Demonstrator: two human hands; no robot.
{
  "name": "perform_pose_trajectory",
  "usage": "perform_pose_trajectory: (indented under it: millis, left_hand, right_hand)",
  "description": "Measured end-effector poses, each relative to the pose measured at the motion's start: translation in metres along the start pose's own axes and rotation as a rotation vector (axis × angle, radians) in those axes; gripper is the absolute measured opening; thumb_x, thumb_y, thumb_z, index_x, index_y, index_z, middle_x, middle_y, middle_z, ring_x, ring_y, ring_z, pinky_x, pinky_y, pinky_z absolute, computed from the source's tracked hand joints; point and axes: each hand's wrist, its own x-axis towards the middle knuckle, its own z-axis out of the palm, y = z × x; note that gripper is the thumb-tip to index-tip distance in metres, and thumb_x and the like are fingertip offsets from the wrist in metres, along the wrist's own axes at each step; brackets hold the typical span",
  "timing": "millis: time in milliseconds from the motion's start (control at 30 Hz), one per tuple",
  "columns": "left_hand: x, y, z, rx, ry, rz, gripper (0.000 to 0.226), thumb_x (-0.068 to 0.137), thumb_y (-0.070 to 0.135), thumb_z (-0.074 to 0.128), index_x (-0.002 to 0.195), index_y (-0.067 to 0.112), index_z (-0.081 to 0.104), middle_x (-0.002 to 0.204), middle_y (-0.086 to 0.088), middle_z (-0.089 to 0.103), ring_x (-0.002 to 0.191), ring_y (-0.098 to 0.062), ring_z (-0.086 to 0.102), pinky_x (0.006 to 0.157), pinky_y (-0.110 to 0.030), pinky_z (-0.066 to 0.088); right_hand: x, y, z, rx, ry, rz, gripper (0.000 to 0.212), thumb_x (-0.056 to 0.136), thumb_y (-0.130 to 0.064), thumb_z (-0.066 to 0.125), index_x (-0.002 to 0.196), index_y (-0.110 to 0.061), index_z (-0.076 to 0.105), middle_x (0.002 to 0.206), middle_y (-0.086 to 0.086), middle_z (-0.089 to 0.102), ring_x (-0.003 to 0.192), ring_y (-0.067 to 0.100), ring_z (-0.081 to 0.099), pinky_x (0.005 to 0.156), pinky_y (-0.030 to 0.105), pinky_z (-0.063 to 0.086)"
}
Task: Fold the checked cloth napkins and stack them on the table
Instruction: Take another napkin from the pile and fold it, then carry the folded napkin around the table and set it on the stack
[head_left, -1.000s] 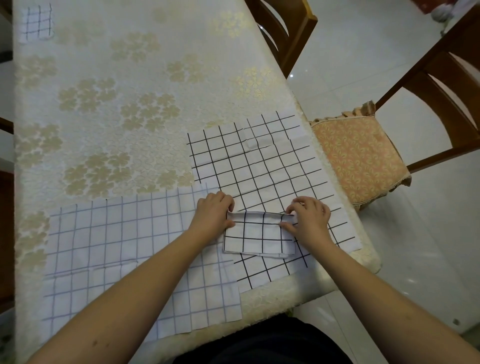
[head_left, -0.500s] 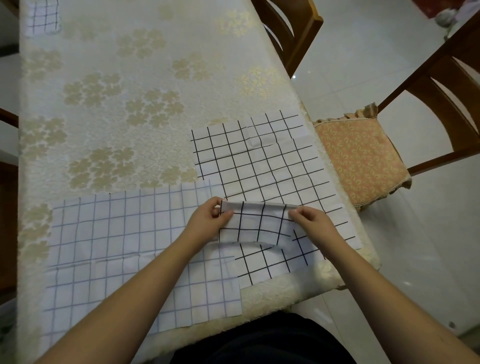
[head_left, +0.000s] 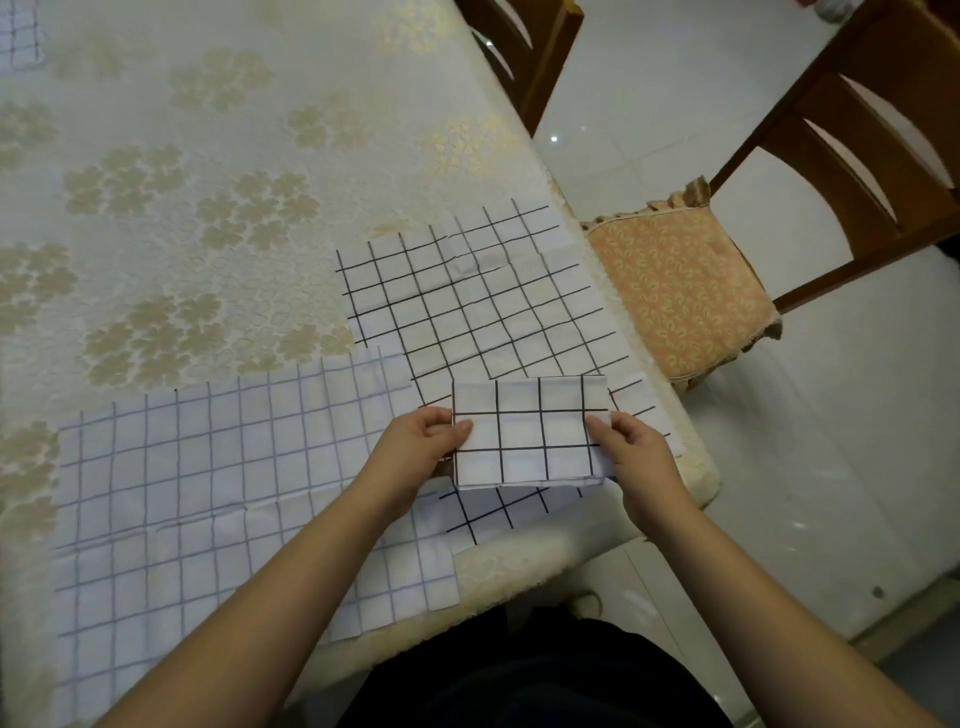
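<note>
Nearest: left hand (head_left: 423, 447) and right hand (head_left: 631, 449), each pinching a short edge of the folded black-checked napkin (head_left: 530, 431), thumbs on top, remaining fingers tucked beneath. Held flat between the two hands, seemingly lifted just clear of the cloth below rather than lying on it. Folded down to a small rectangle in several layers, so the folding of this piece looks finished; setting it down not yet done.

Directly under and beyond the hands: a black-checked napkin (head_left: 467, 312) spread open on the table (head_left: 208, 156), unfolded, its far part creased and possibly overlaid by another sheet; cannot tell how many lie there. To the left of the left hand, partly under that forearm: a pale blue-checked napkin (head_left: 182, 467), also open and flat, perhaps two sheets overlapping toward the near edge.

Far beyond the left hand, at the table's far-left corner: a small blue-checked piece (head_left: 21, 36), cut off by the frame, likely an already folded one and perhaps the start of the stack.

Judged progress: early to middle. One napkin folded and in hand, possibly one placed; at least two large ones left to fold, then stacking.

Right of the right hand, off the table: a wooden chair with an orange cushion (head_left: 675, 291).
</note>
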Motion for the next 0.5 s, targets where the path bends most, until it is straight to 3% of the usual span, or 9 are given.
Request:
perform_pose_trajectory:
  millis: [67, 133, 200, 300, 367, 500]
  left_hand:
    - [-0.007, 0.006, 0.018, 0.042, 0.001, 0.005, 0.012, 0.091, 0.018, 0.067, 0.094, 0.008, 0.063, 0.055, 0.01, 0.059, 0.065, -0.005, 0.061, 0.061, -0.022, 0.052]
    - [-0.013, 0.011, 0.038, 0.06, -0.007, 0.018, 0.012, 0.089, 0.018, 0.07, 0.091, 0.008, 0.064, 0.061, 0.002, 0.062, 0.071, -0.009, 0.063, 0.059, -0.022, 0.053]
    - [-0.019, 0.014, 0.061, 0.077, -0.015, 0.045, 0.018, 0.087, 0.02, 0.072, 0.097, 0.006, 0.065, 0.076, -0.012, 0.065, 0.079, -0.015, 0.065, 0.06, -0.025, 0.054]
    - [-0.034, 0.018, 0.104, 0.118, -0.028, 0.101, 0.02, 0.087, 0.016, 0.072, 0.101, 0.005, 0.063, 0.065, -0.007, 0.052, 0.072, -0.013, 0.063, 0.06, -0.027, 0.055]
    - [-0.047, 0.017, 0.136, 0.151, -0.037, 0.127, 0.018, 0.087, 0.013, 0.072, 0.1, 0.005, 0.063, 0.06, -0.001, 0.048, 0.069, -0.013, 0.062, 0.057, -0.025, 0.053]
    - [-0.07, 0.011, 0.202, 0.205, -0.083, 0.122, 0.02, 0.087, 0.013, 0.071, 0.103, 0.004, 0.062, 0.075, -0.013, 0.058, 0.081, -0.021, 0.067, 0.061, -0.027, 0.057]
  right_hand:
    - [-0.008, -0.002, -0.019, 0.018, 0.026, -0.024, 0.045, 0.082, -0.039, 0.072, 0.088, 0.004, 0.06, 0.081, 0.03, 0.056, 0.077, 0.025, 0.053, 0.075, 0.044, 0.047]
    - [-0.018, -0.005, -0.041, 0.051, 0.045, -0.02, 0.043, 0.082, -0.037, 0.073, 0.084, 0.004, 0.059, 0.08, 0.021, 0.059, 0.077, 0.027, 0.054, 0.074, 0.043, 0.046]
    - [-0.031, -0.004, -0.065, 0.118, 0.073, 0.001, 0.024, 0.089, -0.026, 0.069, 0.089, -0.002, 0.068, 0.089, 0.022, 0.069, 0.082, 0.032, 0.062, 0.08, 0.046, 0.051]
    - [-0.051, 0.005, -0.11, 0.169, 0.094, 0.024, 0.013, 0.091, -0.026, 0.066, 0.094, -0.017, 0.074, 0.101, 0.021, 0.07, 0.083, 0.033, 0.06, 0.074, 0.046, 0.044]
    - [-0.067, 0.013, -0.141, 0.201, 0.116, 0.004, 0.011, 0.092, -0.024, 0.065, 0.095, -0.018, 0.074, 0.1, 0.018, 0.071, 0.087, 0.033, 0.063, 0.072, 0.044, 0.048]
    - [-0.102, 0.027, -0.206, 0.227, 0.181, -0.058, 0.013, 0.093, -0.018, 0.064, 0.102, -0.014, 0.072, 0.096, 0.005, 0.076, 0.095, 0.026, 0.07, 0.081, 0.037, 0.055]
